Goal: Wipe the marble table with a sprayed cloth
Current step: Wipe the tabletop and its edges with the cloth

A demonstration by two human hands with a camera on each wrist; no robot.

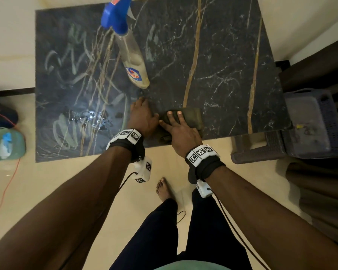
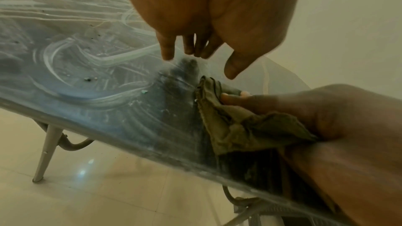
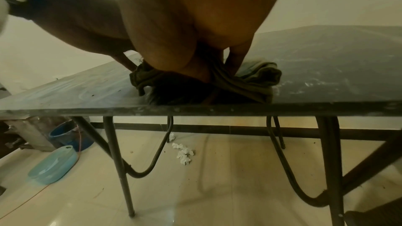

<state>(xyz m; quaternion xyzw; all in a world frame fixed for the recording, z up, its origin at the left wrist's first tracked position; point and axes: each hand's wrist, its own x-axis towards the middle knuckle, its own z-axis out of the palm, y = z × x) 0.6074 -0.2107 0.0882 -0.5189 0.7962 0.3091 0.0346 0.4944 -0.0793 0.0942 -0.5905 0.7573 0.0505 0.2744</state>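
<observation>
The black marble table (image 1: 222,65) has gold veins and pale chalky smears over its left half. An olive cloth (image 1: 191,115) lies bunched near the front edge. My right hand (image 1: 178,131) presses on it with straight fingers. In the right wrist view the cloth (image 3: 256,78) folds up around that hand (image 3: 191,40). My left hand (image 1: 142,114) rests just left of the cloth, holding nothing. Its fingers (image 2: 187,45) hang straight towards the table beside the cloth (image 2: 239,126). A spray bottle (image 1: 131,53) with a blue trigger stands behind both hands.
Water drops (image 1: 90,115) glisten on the table's left front. A plastic basket (image 1: 312,123) sits on a brown stool (image 1: 258,151) at the right. A teal container (image 1: 4,143) and a red cord lie on the floor left. White scraps (image 3: 183,154) lie under the table.
</observation>
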